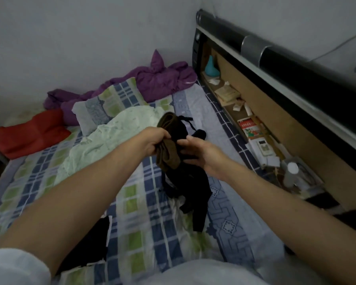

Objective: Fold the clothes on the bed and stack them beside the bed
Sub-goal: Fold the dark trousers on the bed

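Checked sheets in blue, green and white cover the bed (132,202), which fills the frame below a plain grey wall. Both hands meet near the centre, raised above the mattress. One brown garment (169,149), soft and rolled into a thick bunch, sits between them: the left hand (152,140) grips its upper edge with curled fingers from 9 o'clock, and the right hand (201,153) holds it from 3 o'clock, thumb on top and fingers underneath. One black garment (185,182), thin and limp with narrow straps, is caught up in the same grasp and hangs from the hands toward 6 o'clock, its lower end trailing onto the sheet.

Beyond the hands, at 11 o'clock, lies one pale green crumpled cloth (103,140), spread loosely. One red garment (29,134), folded flat, lies at 9 o'clock near the bed's far edge. One purple padded quilt (156,79) is heaped against the wall at 12 o'clock, with one patterned pillow (103,103) just before it. Another dark cloth (93,243) shows at 7 o'clock, partly hidden by the left forearm.

At 2 o'clock runs a black headboard (296,64) with a wooden shelf recess (255,120) holding one teal vase (212,65), papers, one white remote (263,149) and one white-capped bottle (292,173)
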